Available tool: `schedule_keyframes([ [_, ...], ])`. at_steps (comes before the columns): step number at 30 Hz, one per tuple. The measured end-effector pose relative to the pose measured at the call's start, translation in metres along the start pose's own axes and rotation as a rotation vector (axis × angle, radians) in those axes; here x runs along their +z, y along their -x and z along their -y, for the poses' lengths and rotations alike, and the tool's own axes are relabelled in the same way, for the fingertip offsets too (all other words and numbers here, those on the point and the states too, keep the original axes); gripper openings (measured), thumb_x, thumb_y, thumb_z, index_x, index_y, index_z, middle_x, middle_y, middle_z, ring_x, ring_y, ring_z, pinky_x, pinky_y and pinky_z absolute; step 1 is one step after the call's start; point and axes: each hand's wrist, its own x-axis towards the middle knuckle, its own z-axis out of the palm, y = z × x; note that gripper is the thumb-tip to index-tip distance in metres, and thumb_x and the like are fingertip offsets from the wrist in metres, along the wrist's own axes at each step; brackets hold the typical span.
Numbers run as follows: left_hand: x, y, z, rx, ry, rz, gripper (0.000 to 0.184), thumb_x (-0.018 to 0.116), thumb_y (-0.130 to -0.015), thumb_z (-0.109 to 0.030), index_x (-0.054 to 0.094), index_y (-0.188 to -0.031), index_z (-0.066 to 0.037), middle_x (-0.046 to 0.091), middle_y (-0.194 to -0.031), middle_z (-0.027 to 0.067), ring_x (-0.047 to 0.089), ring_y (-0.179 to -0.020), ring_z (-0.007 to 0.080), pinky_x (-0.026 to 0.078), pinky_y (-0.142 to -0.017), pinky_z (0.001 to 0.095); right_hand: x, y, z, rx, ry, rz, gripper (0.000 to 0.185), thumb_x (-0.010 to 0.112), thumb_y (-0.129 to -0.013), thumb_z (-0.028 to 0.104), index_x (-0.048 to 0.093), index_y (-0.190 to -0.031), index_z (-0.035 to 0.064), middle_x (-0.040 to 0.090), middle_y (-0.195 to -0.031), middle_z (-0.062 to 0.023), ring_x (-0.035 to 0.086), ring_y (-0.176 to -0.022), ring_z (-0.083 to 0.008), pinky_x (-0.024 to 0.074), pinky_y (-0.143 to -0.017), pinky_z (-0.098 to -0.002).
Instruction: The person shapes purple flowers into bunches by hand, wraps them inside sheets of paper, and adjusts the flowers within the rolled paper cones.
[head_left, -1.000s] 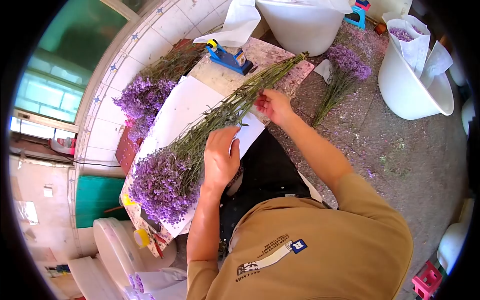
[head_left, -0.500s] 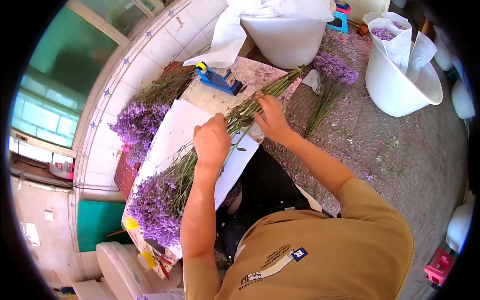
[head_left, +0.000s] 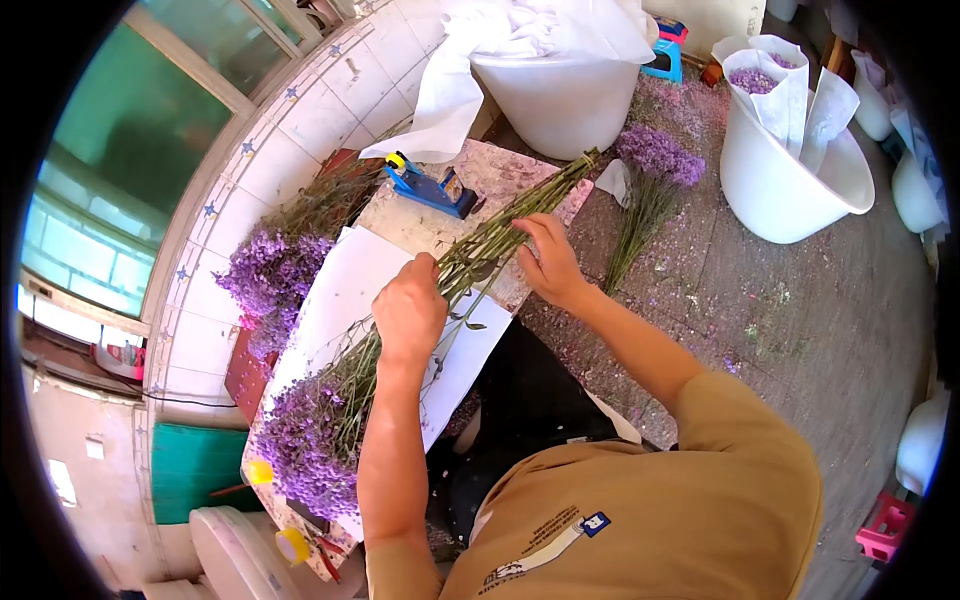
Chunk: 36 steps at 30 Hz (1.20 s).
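A long bunch of purple flowers [head_left: 312, 430] lies slantwise over white paper [head_left: 350, 275] on the table [head_left: 400, 215], blooms at the lower left and stems at the upper right. My left hand [head_left: 410, 308] is closed around the middle of the stems. Farther up, my right hand [head_left: 550, 258] rests against the stems with its fingers curled and partly apart; its fingertips touch them. Just beyond the stems stands a blue tape dispenser [head_left: 435, 190]. A second purple bunch [head_left: 270, 268] lies along the table's wall side.
A large white tub [head_left: 565, 95] with white sheets stands behind the table. On the floor lie a smaller purple bunch [head_left: 655, 170] and another white tub [head_left: 790, 185] holding wrapped flowers. Yellow tape [head_left: 292, 545] and red-handled scissors [head_left: 328, 556] are at the table's near left. A pink stool [head_left: 885, 528] stands lower right.
My left hand has gone from loosely over the stems to closed around them. My right hand has shifted slightly along the stems. The camera view has also shifted.
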Motion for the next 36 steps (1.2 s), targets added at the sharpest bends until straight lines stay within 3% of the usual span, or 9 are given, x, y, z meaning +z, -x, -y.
schedule_keyframes([
  [3,0.007,0.005,-0.007,0.031,0.011,0.010,0.006,0.056,-0.095,-0.008,0.061,-0.093,-0.007,0.072,-0.090,0.0162,0.070,-0.079,0.0407,0.054,-0.069,0.0517,-0.011,0.003,-0.005,-0.070,0.162,-0.005,0.049,0.068,-0.092,0.014,0.056,-0.138,0.0000,0.050,-0.141,-0.0219,0.049,-0.132,-0.0431,0.0389,-0.111,-0.0534],
  [5,0.008,0.009,-0.015,0.052,0.027,0.030,0.005,0.056,-0.093,-0.007,0.061,-0.093,-0.008,0.071,-0.089,0.0160,0.069,-0.078,0.0409,0.054,-0.068,0.0517,-0.014,-0.008,-0.012,-0.103,0.470,0.047,0.053,0.062,-0.099,0.026,0.053,-0.143,-0.0015,0.043,-0.154,-0.0221,0.039,-0.145,-0.0435,0.0339,-0.117,-0.0554],
  [11,0.026,0.022,-0.032,0.138,-0.075,0.146,0.004,0.057,-0.090,-0.006,0.060,-0.092,-0.009,0.067,-0.079,0.0125,0.072,-0.073,0.0350,0.056,-0.063,0.0463,0.036,-0.031,-0.107,0.009,0.573,0.114,0.068,0.047,-0.106,0.048,0.047,-0.147,-0.0065,0.042,-0.158,-0.0241,0.029,-0.153,-0.0417,0.0239,-0.123,-0.0574],
  [15,0.042,0.018,-0.015,0.114,-0.269,0.223,0.003,0.056,-0.092,-0.009,0.058,-0.092,-0.008,0.069,-0.080,0.0104,0.074,-0.071,0.0304,0.059,-0.061,0.0435,0.053,-0.041,-0.109,0.087,0.712,0.278,0.070,0.048,-0.106,0.047,0.048,-0.145,-0.0109,0.046,-0.154,-0.0259,0.029,-0.153,-0.0418,0.0251,-0.123,-0.0555],
  [21,-0.008,0.015,-0.019,0.120,-0.398,0.262,0.006,0.055,-0.095,-0.011,0.060,-0.093,-0.009,0.071,-0.082,0.0081,0.075,-0.072,0.0271,0.059,-0.060,0.0423,0.048,-0.055,-0.093,0.194,0.731,0.511,0.076,0.041,-0.106,0.054,0.048,-0.145,-0.0110,0.043,-0.156,-0.0270,0.027,-0.154,-0.0429,0.0206,-0.126,-0.0550],
  [24,-0.012,0.018,-0.022,0.155,-0.471,0.208,0.004,0.058,-0.093,-0.012,0.061,-0.091,-0.010,0.068,-0.080,0.0062,0.073,-0.069,0.0244,0.057,-0.058,0.0387,0.062,-0.051,-0.087,0.240,0.715,0.568,0.076,0.040,-0.107,0.055,0.047,-0.146,-0.0106,0.042,-0.158,-0.0267,0.024,-0.155,-0.0426,0.0171,-0.127,-0.0550],
  [27,0.020,0.025,-0.014,0.362,-0.625,-0.031,0.004,0.062,-0.086,-0.014,0.060,-0.086,-0.011,0.059,-0.073,0.0021,0.066,-0.064,0.0188,0.052,-0.054,0.0322,0.064,-0.051,-0.086,0.249,0.732,0.524,0.077,0.038,-0.107,0.055,0.046,-0.147,-0.0098,0.040,-0.160,-0.0265,0.023,-0.155,-0.0431,0.0156,-0.127,-0.0562],
  [35,0.051,0.010,-0.031,0.312,-0.450,-0.057,0.007,0.061,-0.090,-0.016,0.061,-0.090,-0.009,0.063,-0.074,0.0048,0.071,-0.071,0.0204,0.056,-0.060,0.0356,0.060,-0.054,-0.084,0.253,0.763,0.564,0.078,0.035,-0.107,0.056,0.042,-0.151,-0.0091,0.038,-0.161,-0.0268,0.023,-0.155,-0.0423,0.0153,-0.127,-0.0559],
  [36,0.051,0.002,-0.036,0.222,-0.360,0.073,0.010,0.062,-0.090,-0.017,0.064,-0.090,-0.007,0.065,-0.075,0.0082,0.073,-0.074,0.0219,0.057,-0.062,0.0372,0.060,-0.053,-0.084,0.248,0.773,0.581,0.078,0.035,-0.107,0.056,0.042,-0.150,-0.0091,0.038,-0.161,-0.0270,0.023,-0.155,-0.0423,0.0156,-0.127,-0.0557],
])
